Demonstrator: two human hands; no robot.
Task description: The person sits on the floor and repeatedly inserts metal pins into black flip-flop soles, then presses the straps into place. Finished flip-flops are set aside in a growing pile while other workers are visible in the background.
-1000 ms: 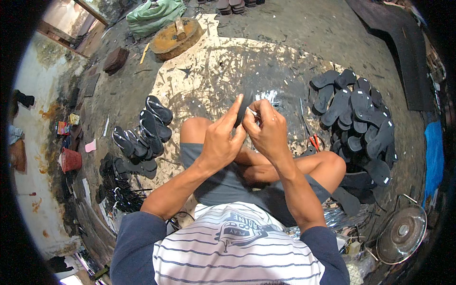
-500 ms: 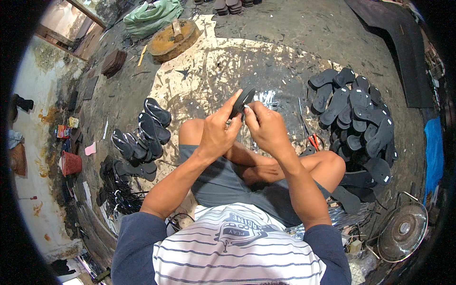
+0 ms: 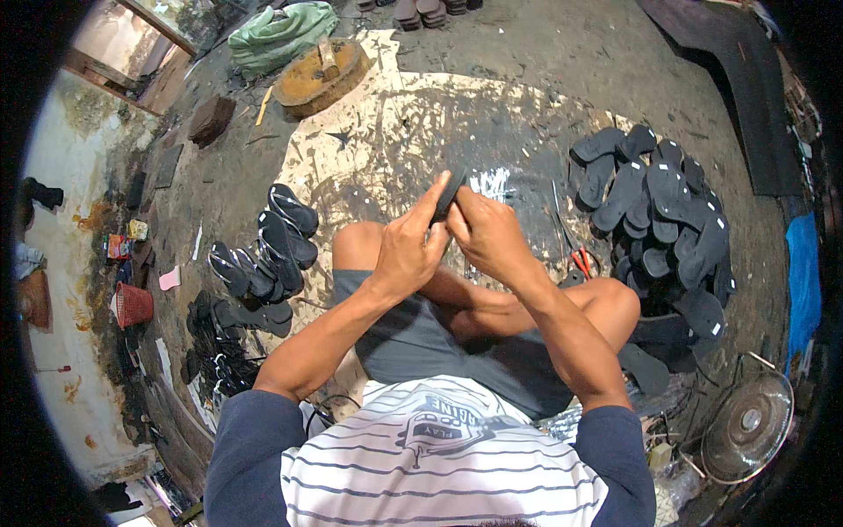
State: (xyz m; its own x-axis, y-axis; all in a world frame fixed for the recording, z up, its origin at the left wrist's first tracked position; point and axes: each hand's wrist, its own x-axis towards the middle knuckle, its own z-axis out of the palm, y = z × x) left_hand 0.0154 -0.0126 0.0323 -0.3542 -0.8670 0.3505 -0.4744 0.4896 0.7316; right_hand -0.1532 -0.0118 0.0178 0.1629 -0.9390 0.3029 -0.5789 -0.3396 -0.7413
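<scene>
I sit cross-legged on the floor. A dark flip-flop sole is held upright in front of my knees by both hands. My left hand grips its left side with the index finger stretched up along it. My right hand is closed on its right side, fingers curled over the edge. Most of the sole is hidden behind my fingers.
A heap of dark soles lies at my right, with red-handled scissors near my knee. Finished black sandals lie at my left with loose straps. A fan stands lower right; a round wooden block lies ahead.
My hands have stayed together in front of my knees. The dark sole now stands more upright between them, and my left index finger has shifted along its edge.
</scene>
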